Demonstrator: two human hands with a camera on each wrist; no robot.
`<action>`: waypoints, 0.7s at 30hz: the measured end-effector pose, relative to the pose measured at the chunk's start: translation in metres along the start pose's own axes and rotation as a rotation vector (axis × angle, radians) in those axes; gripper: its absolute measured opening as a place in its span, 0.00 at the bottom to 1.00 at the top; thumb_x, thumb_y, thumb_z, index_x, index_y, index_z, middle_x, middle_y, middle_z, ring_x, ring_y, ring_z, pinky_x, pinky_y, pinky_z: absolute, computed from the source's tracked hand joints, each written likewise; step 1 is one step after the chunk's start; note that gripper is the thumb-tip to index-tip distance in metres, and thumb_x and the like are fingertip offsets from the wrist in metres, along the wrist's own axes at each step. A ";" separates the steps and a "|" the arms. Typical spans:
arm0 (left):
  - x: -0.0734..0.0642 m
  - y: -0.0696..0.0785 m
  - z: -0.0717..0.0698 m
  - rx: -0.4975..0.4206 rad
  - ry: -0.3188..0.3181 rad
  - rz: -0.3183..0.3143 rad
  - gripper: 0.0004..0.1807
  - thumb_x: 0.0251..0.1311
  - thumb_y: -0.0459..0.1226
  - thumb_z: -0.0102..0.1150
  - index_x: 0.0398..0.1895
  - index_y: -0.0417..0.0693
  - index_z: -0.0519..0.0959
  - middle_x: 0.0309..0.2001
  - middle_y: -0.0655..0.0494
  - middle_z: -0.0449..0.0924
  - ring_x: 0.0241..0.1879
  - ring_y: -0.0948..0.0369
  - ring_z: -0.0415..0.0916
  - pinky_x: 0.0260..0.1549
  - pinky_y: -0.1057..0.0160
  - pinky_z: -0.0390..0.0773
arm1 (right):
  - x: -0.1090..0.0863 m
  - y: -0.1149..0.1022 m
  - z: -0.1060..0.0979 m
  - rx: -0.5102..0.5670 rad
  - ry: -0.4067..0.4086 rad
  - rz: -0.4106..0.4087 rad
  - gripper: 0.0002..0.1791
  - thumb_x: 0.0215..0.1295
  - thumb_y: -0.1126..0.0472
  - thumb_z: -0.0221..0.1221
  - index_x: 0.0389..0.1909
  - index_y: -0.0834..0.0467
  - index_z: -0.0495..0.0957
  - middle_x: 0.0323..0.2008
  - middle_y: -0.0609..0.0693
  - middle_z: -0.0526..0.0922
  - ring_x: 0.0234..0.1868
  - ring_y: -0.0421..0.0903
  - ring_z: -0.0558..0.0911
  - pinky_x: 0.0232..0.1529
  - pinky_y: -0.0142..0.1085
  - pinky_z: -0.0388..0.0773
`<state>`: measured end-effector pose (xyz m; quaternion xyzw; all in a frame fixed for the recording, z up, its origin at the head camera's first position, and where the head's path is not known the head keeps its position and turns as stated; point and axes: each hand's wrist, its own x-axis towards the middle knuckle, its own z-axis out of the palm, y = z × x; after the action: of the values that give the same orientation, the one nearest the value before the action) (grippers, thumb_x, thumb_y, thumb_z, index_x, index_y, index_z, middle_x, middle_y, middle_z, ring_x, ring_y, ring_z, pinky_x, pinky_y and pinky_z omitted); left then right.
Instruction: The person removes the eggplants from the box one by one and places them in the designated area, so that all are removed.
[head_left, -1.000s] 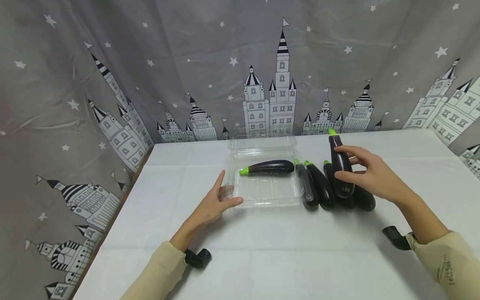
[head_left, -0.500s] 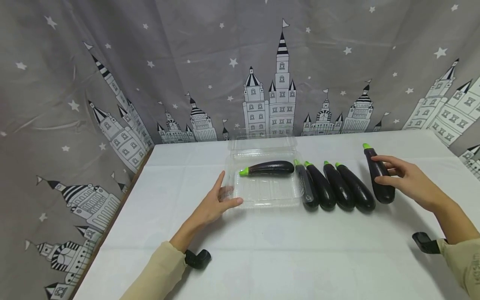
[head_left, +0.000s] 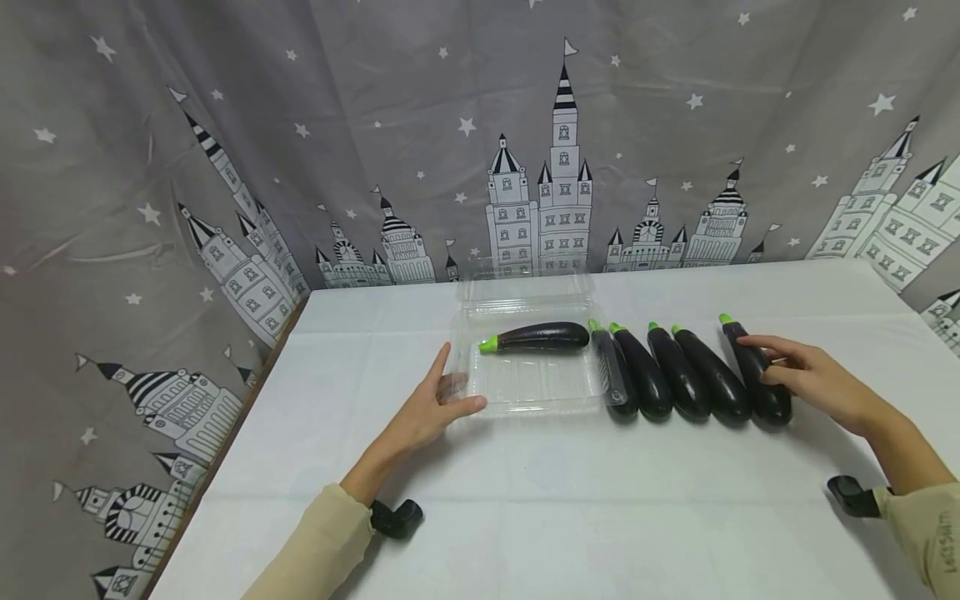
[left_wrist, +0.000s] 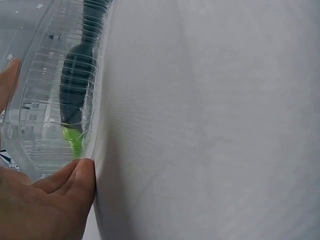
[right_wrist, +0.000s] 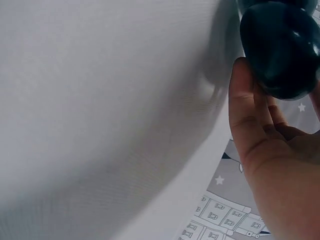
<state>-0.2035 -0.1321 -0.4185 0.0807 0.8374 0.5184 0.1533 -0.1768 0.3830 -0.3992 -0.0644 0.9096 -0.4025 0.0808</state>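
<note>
My right hand [head_left: 825,383] holds a dark eggplant [head_left: 757,375] with a green stem, thumb on one side and fingers on the other, at the right end of a row. In the right wrist view, the eggplant's round end [right_wrist: 282,50] shows above the fingers. My left hand [head_left: 423,408] holds the front left corner of a clear plastic container [head_left: 532,392], its lid raised at the back. Inside lies another eggplant [head_left: 543,335], stem to the left. In the left wrist view, fingertips [left_wrist: 86,167] meet the container's ribbed side near the table.
More eggplants stand side by side right of the container: one [head_left: 641,375], then another [head_left: 678,371], then a third [head_left: 712,375]. The leftmost eggplant [head_left: 621,396] overlaps the container's right wall. A white cloth covers the table [head_left: 555,517]; a grey castle-print curtain [head_left: 420,117] hangs behind.
My right hand has carried the eggplant rightward from above the row, then lowered it beside the row's right end. The left hand and container have stayed in place.
</note>
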 end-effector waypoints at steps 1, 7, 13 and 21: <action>0.000 0.000 0.000 0.001 0.000 0.001 0.61 0.56 0.53 0.70 0.80 0.57 0.35 0.72 0.38 0.60 0.68 0.42 0.61 0.61 0.42 0.65 | 0.000 0.000 0.000 0.000 -0.002 0.001 0.28 0.71 0.63 0.52 0.71 0.62 0.62 0.64 0.70 0.66 0.45 0.36 0.72 0.42 0.35 0.71; 0.001 0.000 0.000 -0.004 -0.002 -0.002 0.61 0.56 0.53 0.70 0.80 0.58 0.35 0.72 0.38 0.59 0.69 0.42 0.60 0.62 0.41 0.64 | 0.000 0.004 0.004 -0.001 -0.014 -0.005 0.32 0.70 0.63 0.55 0.72 0.64 0.59 0.60 0.73 0.70 0.47 0.36 0.77 0.42 0.32 0.73; 0.000 0.001 0.000 -0.016 -0.002 0.003 0.61 0.56 0.51 0.70 0.80 0.56 0.34 0.71 0.36 0.60 0.68 0.43 0.62 0.63 0.42 0.63 | 0.000 0.004 0.006 -0.026 -0.033 0.008 0.32 0.71 0.61 0.55 0.71 0.68 0.60 0.61 0.75 0.68 0.58 0.66 0.72 0.49 0.49 0.71; 0.000 0.001 0.001 -0.020 0.002 -0.002 0.61 0.57 0.50 0.70 0.80 0.56 0.34 0.71 0.36 0.61 0.68 0.42 0.62 0.63 0.42 0.63 | 0.001 0.003 0.008 -0.025 -0.030 0.015 0.32 0.72 0.59 0.56 0.71 0.68 0.60 0.62 0.75 0.68 0.60 0.70 0.70 0.50 0.52 0.70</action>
<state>-0.2029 -0.1311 -0.4181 0.0778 0.8325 0.5264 0.1539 -0.1762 0.3792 -0.4072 -0.0646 0.9137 -0.3895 0.0965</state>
